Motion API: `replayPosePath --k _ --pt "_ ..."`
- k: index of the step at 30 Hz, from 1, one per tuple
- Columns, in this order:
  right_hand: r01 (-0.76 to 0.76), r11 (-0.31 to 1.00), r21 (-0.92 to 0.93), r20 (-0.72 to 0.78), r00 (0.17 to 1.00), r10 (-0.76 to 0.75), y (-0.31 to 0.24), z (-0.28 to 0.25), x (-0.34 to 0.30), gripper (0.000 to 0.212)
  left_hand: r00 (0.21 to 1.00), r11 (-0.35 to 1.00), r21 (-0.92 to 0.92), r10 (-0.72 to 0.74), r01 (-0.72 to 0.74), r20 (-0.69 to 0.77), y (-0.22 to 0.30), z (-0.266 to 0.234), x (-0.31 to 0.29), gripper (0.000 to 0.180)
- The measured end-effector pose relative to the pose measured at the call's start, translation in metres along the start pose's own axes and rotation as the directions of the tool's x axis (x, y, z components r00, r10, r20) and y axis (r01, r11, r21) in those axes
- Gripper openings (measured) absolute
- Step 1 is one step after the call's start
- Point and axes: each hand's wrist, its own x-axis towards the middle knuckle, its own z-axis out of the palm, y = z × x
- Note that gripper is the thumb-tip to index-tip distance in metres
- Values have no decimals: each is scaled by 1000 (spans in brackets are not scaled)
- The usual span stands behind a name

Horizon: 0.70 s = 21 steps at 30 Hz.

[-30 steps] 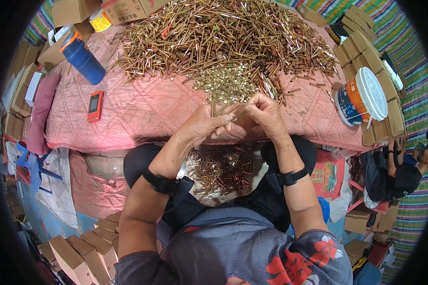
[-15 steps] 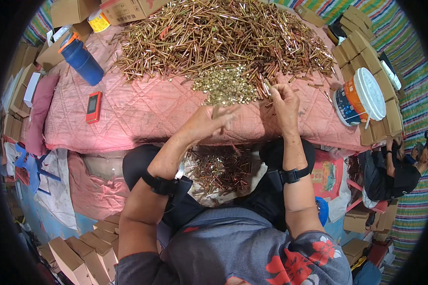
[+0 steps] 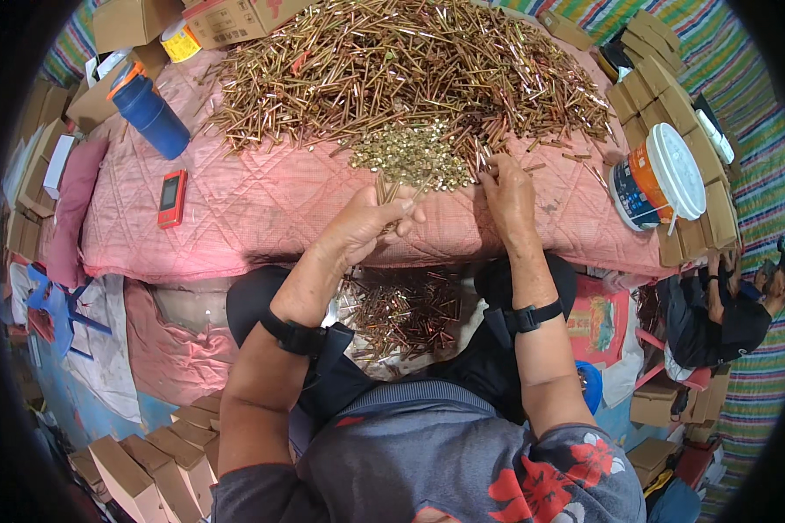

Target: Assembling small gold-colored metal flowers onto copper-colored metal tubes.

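Note:
My left hand is closed around several thin brass-coloured tubes, their ends sticking up past the fingers. It hovers just in front of a heap of small shiny gold-coloured pieces. My right hand is at the right edge of that heap, thumb and fingertips pinched together by some loose tubes; whatever is between them is too small to make out. Behind both hands spreads a large pile of brass and copper-coloured tubes on a pink quilted cover.
On the left are a blue bottle and a red handheld device. A white-lidded bucket stands at right before stacked cardboard boxes. More tubes lie below, between my knees. Another person sits at far right.
My left hand has turned and its fingers have curled in around the tubes. My right hand has moved slightly left, its fingertips now lower at the heap's edge.

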Motion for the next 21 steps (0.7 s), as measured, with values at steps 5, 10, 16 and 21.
replayPosePath --k 5,10,16,21 --pt "62 991 -122 26 998 -59 -11 -2 -7 15 996 999 -48 -28 24 -79 -2 5 1 17" --pt "41 985 -170 100 995 -24 -5 1 -6 17 999 1000 -3 0 0 -46 -4 0 2 18" --pt "-216 734 644 73 972 222 6 -5 -3 8 987 985 173 38 -11 -154 1 9 -1 24" --pt "-323 388 864 269 945 186 -7 -14 -1 5 976 920 392 114 -33 -186 -5 5 2 20"
